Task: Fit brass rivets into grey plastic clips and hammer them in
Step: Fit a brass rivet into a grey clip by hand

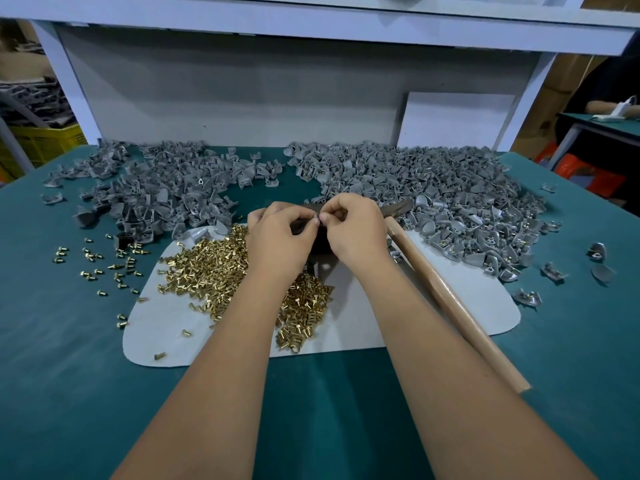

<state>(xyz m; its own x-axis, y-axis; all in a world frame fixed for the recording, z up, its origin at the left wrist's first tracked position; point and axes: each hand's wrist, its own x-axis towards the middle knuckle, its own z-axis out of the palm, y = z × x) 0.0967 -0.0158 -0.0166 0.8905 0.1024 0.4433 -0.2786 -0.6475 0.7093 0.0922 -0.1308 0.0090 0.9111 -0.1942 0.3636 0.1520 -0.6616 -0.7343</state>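
Head view: your left hand [280,233] and right hand [353,230] meet fingertip to fingertip, both pinching one small grey clip [317,218] (rivet hidden). Your right is nearer the hammer [450,299], its handle running toward you.

Left hand [277,233] and right hand [356,230] fingertip to fingertip, fingers curled.

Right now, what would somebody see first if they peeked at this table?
Probably the shiny heap of brass rivets on the pale mat, under the left arm. Next, the two big piles of grey plastic clips spread across the back of the green table. In the middle, the left hand and right hand pinch something tiny together, with a wooden hammer handle lying to the right.
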